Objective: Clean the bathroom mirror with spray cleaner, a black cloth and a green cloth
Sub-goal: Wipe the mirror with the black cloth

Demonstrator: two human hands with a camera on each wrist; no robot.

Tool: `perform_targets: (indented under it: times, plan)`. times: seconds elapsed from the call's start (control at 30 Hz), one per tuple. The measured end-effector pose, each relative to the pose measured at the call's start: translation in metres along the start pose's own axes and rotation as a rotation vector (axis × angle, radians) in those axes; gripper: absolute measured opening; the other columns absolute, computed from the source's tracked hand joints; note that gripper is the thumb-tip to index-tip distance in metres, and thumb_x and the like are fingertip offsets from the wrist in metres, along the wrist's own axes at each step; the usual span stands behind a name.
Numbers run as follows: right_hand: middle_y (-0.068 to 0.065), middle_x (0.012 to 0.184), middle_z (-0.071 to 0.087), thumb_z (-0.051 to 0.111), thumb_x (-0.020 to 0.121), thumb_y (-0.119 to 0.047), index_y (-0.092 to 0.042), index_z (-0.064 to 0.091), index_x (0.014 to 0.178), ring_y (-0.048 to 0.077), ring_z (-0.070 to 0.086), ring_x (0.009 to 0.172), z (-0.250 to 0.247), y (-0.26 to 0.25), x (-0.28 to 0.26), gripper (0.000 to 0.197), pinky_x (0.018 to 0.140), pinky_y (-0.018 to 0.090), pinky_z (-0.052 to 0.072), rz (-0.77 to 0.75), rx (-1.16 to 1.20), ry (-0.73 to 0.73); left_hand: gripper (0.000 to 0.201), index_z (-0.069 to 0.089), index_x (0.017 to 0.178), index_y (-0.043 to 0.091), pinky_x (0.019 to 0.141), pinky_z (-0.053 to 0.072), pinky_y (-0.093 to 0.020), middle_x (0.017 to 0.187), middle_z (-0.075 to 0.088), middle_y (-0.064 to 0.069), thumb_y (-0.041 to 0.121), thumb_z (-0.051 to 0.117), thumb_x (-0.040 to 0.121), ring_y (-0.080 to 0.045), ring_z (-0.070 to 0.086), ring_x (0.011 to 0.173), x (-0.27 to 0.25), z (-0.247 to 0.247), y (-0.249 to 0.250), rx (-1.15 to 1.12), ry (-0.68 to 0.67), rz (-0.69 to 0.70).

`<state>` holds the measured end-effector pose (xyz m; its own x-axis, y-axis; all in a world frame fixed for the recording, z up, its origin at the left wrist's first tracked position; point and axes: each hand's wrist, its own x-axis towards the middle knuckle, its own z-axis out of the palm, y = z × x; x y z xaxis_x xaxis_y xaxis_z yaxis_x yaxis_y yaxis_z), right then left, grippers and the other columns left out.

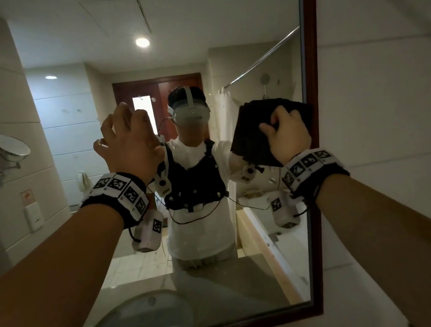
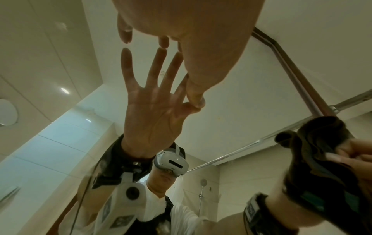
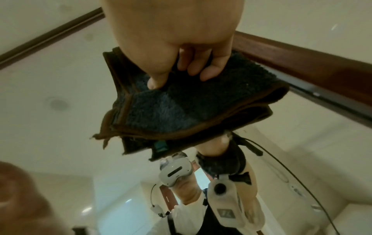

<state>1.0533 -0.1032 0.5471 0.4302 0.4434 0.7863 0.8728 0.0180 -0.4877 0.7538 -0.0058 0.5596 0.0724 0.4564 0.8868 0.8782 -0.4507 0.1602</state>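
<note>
Cloth [image 1: 253, 132] in right hand [image 1: 287, 135]

- The mirror [image 1: 223, 42] hangs upright on the tiled wall in a dark red-brown wooden frame, its glass facing the viewer.
- The black cloth [image 1: 254, 135] is dark terry, folded into layers with brown edging, pressed flat against the glass at the right edge, just beside the frame.
- No green cloth or spray cleaner can be made out.
</note>
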Motion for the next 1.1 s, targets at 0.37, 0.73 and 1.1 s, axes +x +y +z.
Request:
perform_targets:
  times: [0.37, 0.73, 1.1]
  plan:
    - [0.001, 0.099, 0.042, 0.059, 0.093, -0.037, -0.025, 0.041, 0.09, 0.019, 0.046, 0.087, 0.019, -0.021, -0.015, 0.022, 0.071, 0.032, 0.039, -0.215, -0.096, -0.157, 0.081, 0.041, 0.134, 0.031, 0.101, 0.032, -0.066, 0.153, 0.026, -0.002, 0.035, 0.086, 0.066, -0.037, 0.026, 0.14, 0.001, -0.002, 0.001, 0.017, -0.004, -0.016]
    - [0.005, 0.113, 0.052, 0.067, 0.089, -0.04, -0.019, 0.046, 0.11, 0.023, 0.055, 0.096, -0.006, 0.014, 0.01, 0.036, 0.072, 0.034, 0.046, 0.026, 0.13, 0.009, 0.081, 0.041, 0.133, 0.031, 0.1, 0.034, -0.065, 0.153, 0.026, -0.003, 0.034, 0.085, 0.066, -0.037, 0.027, 0.139, 0.001, -0.003, 0.003, 0.022, -0.015, -0.025]
    - [0.011, 0.127, 0.049, 0.057, 0.095, -0.041, -0.026, 0.042, 0.134, 0.03, 0.056, 0.109, 0.004, -0.047, 0.021, 0.044, 0.077, 0.034, 0.044, -0.053, 0.047, 0.004, 0.078, 0.042, 0.131, 0.03, 0.1, 0.035, -0.067, 0.152, 0.027, -0.004, 0.033, 0.086, 0.066, -0.038, 0.028, 0.139, 0.001, 0.001, 0.001, 0.014, 0.023, -0.007]
